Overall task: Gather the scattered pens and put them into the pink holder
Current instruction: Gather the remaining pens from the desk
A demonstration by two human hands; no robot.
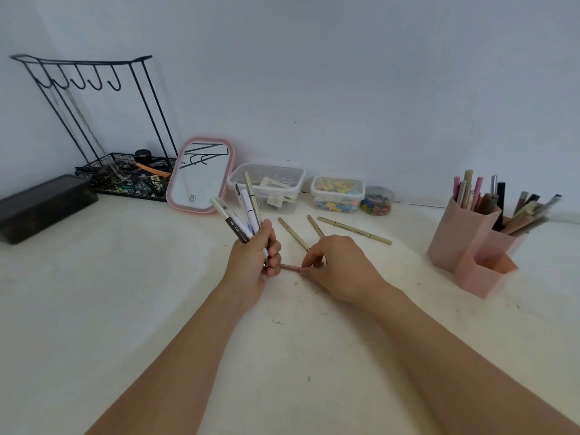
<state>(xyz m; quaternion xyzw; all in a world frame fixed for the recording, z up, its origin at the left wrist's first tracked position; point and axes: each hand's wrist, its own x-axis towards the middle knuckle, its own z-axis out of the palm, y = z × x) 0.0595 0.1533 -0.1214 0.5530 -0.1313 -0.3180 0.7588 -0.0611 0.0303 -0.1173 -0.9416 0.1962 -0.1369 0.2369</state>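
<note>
left hand (251,262): seen just left of frame centre; fingers curled round a bundle of pens (241,211), which fanned up and to the left above the fist.
bundle: white, brown and beige barrels were made out; exact count could not be told.
right hand (339,265): seen at frame centre, knuckles up, low over the bench (125,293); thumb and forefinger were pinched on one end of a pink pen (290,267).
pink pen: lay level between the two hands, its other end at the left hand's fingers; whether it was lifted off the bench could not be told.
loose pens: three beige pens were left on the bench just above the right hand. Left beige pen (293,233) was angled down-right, its lower end close to the right forefinger. Middle beige pen (315,226) was partly hidden behind the right hand. Long beige pen (354,230) lay farthest right, slanting down to the right, apart from the hand.
pink holder (464,243): stood at the right of frame, well apart from both hands; several compartments, the rear ones filled with upright and leaning pens, the front low one showing none.
back row: pink-framed mirror (201,174) was propped left of centre; two clear lidded boxes (270,183) and a small tub (376,200) were lined along the wall.
upper left: black wire rack (94,120) with hooks over a cluttered basket; dark box (44,205) beside it.
</note>
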